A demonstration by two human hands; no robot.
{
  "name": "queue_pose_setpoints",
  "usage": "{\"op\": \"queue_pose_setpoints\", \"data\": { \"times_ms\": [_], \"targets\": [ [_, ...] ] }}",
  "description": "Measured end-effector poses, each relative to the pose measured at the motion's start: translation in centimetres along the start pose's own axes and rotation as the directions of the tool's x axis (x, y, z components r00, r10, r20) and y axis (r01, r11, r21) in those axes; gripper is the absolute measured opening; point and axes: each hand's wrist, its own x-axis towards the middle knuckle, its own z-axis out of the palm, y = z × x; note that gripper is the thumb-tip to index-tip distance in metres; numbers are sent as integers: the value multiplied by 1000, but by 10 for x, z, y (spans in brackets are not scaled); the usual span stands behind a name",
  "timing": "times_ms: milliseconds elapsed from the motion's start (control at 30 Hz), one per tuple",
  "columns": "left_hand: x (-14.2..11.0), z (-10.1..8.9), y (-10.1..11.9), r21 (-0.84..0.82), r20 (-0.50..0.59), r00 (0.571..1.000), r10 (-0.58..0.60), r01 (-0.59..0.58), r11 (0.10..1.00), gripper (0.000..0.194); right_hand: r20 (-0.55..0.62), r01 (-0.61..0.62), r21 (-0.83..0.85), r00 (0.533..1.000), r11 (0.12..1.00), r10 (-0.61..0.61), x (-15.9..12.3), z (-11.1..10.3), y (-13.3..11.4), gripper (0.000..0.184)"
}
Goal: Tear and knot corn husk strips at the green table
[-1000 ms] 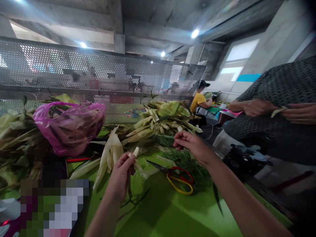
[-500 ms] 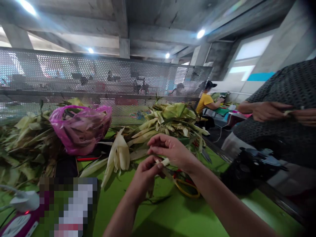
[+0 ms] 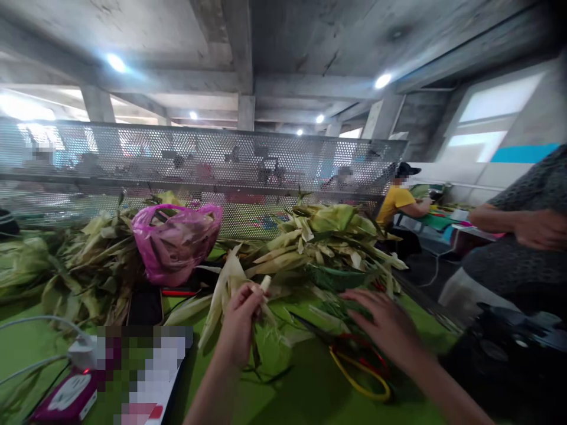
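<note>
My left hand (image 3: 240, 316) is closed, pinching a small pale rolled strip of corn husk (image 3: 266, 283) whose end sticks up past the fingers. Loose shreds hang below it. My right hand (image 3: 387, 323) is slightly blurred, fingers stretched out and holding nothing. It hovers by the near edge of a heap of dried corn husks (image 3: 328, 245). Just below and left of it, scissors (image 3: 361, 388) with yellow and red handles lie on the green tabletop (image 3: 305, 395). Another folded pale husk (image 3: 227, 283) lies behind my left hand.
A pink plastic bag (image 3: 177, 248) of husks stands at the back left beside more husks (image 3: 95, 260). A power strip (image 3: 66, 392) with cables lies front left. Behind runs a perforated metal screen (image 3: 248, 206). Another person's hand (image 3: 540, 229) is at the right.
My hands were together at the rolled husk; now they are apart. My right hand has moved right and down to the heap's edge, while my left keeps the roll. The camera view has shifted.
</note>
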Motion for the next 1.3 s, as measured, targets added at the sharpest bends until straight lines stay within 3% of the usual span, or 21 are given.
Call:
{"op": "queue_pose_setpoints", "data": {
  "times_ms": [67, 167, 233, 267, 333, 400, 467, 567, 700, 833, 1033, 1200, 1300],
  "targets": [
    [-5, 7, -7, 92, 92, 996, -21, 12, 996, 27, 62, -34, 196, 998, 980, 23, -1, 15, -40, 28],
    [-10, 13, -14, 173, 184, 982, -36, 4, 985, 29, 388, -276, 542, 920, 794, 55, -7, 47, -91, 43],
    [-10, 12, -16, 198, 211, 976, -48, 5, 980, 31, 537, -408, 619, 843, 671, 17, -9, 66, -104, 44],
    [-10, 11, -16, 207, 215, 975, -55, 9, 978, 31, 545, -425, 645, 838, 635, 7, -9, 73, -105, 41],
    [-7, 8, -15, 225, 207, 976, -62, 15, 974, 32, 496, -378, 658, 869, 651, 4, -7, 80, -95, 27],
    [-4, 4, -11, 244, 166, 985, -46, 4, 970, 34, 391, -269, 594, 920, 758, 20, -3, 81, -80, 17],
    [-1, -1, -5, 263, 87, 996, -12, -11, 965, 39, 296, -183, 478, 955, 859, 38, -1, 78, -65, 18],
    [2, -7, 1, 270, -6, 1000, 10, -8, 963, 42, 217, -135, 372, 975, 919, 55, 1, 71, -54, 17],
    [0, -4, -11, 153, 62, 993, -102, 91, 984, 32, 174, -94, 301, 984, 949, 42, 0, 67, -59, 11],
    [-7, 10, -33, -5, 177, 948, -266, 271, 963, 26, 96, -3, 286, 995, 958, -26, -4, 68, -67, 10],
    [-14, 19, -40, 54, 219, 924, -313, 308, 950, 28, 116, -48, 393, 993, 918, 3, -4, 63, -66, 11],
    [-12, 16, -41, 146, 211, 948, -240, 212, 966, 29, 330, -185, 530, 944, 827, -1, -4, 62, -65, 17],
    [-9, 16, -48, 199, 211, 954, -214, 172, 965, 31, 301, -159, 532, 954, 831, -10, -5, 67, -67, 15]
  ]
}}
